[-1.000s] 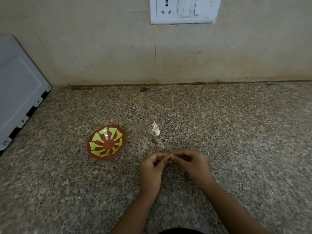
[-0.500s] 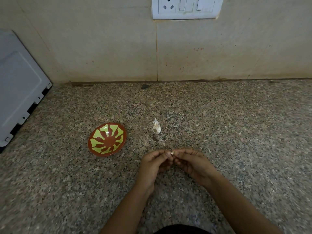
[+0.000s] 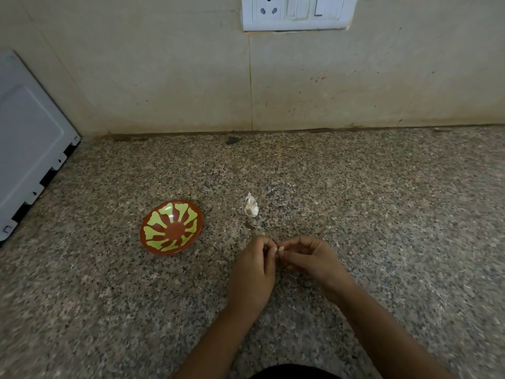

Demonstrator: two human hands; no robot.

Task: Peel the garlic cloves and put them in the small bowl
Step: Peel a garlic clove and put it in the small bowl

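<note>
Both hands meet over the desk (image 3: pixel 382 214), a little right of its middle and toward the front edge. The left hand (image 3: pixel 254 269) has its fingers curled and its fingertips (image 3: pixel 274 250) brought against a small pale clove (image 3: pixel 280 248). The right hand (image 3: pixel 314 262) comes in from the other side, with curled fingers pinching the same clove. So the clove sits clamped between the two hands, raised just off the desk; only a small bit of it shows between the fingertips, and how much skin is on it cannot be told.

A garlic piece (image 3: pixel 251 206), white and papery, lies on the desk just behind the hands, toward the back edge and apart from them. A few small flakes (image 3: pixel 250 225) lie between it and the hands.

The bowl (image 3: pixel 171 227), red-brown with yellow-green shapes fanning out from its centre, sits upright on the desk to the left of the hands and the garlic piece, touching neither.

At the left edge of the desk stands a white appliance (image 3: pixel 27 138), its flat panel facing the scene. A tiled wall (image 3: pixel 164 77) rises from the back edge, and a white switch plate (image 3: pixel 296 12) with a socket is fixed to it, high above the hands.
</note>
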